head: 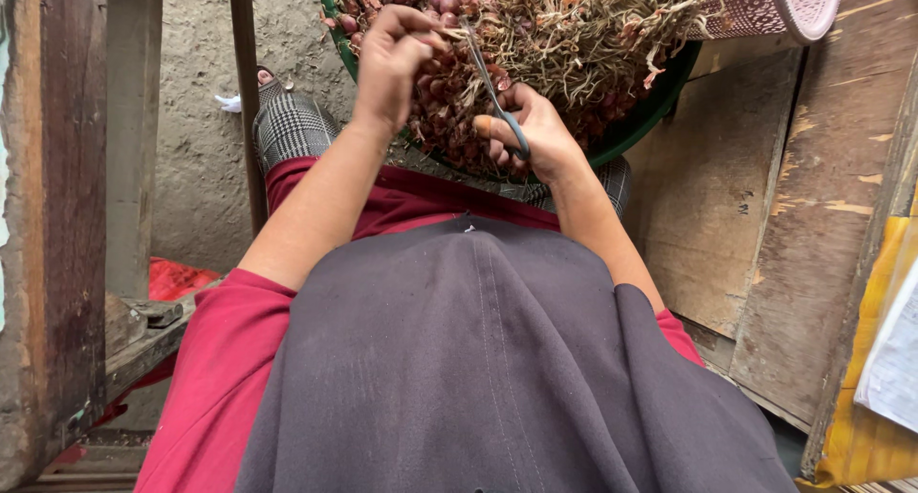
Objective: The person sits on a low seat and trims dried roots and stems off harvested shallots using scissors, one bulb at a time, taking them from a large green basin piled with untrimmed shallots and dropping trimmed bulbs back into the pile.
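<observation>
Nearest to the camera a dark grey cloth apron (497, 378) is seen, which covers the lap of the person. Under it a dark red garment (220, 359) is worn, and it shows at both sides and above the apron. Beyond the apron, knees in black and white checked fabric (292, 130) are seen.

On the knees a round green plastic basin (650, 110) is rested. It is filled with small purple-red shallots with dry straw-coloured stalks and roots (574, 34); the heap reaches over the rim near the hands.

The left hand (397, 58) is held over the heap, with the fingers closed around a shallot or a small bunch; exactly what is pinched cannot be told, because the fingers hide it. The right hand (535, 134) is closed on a pair of grey metal scissors (492, 91). The handle loop is gripped by the fingers, and the blades are pointed up and to the left, toward the left hand. The scissors lie just above the shallots at the near edge of the basin, between the two hands.

At the upper right a pink perforated plastic basket (794, 5) is seen, lying tilted beside the basin. Worn wooden boards (746, 216) are placed at the right, and a wooden post (57, 216) stands at the left. A rough grey concrete floor (201, 120) is seen below.
</observation>
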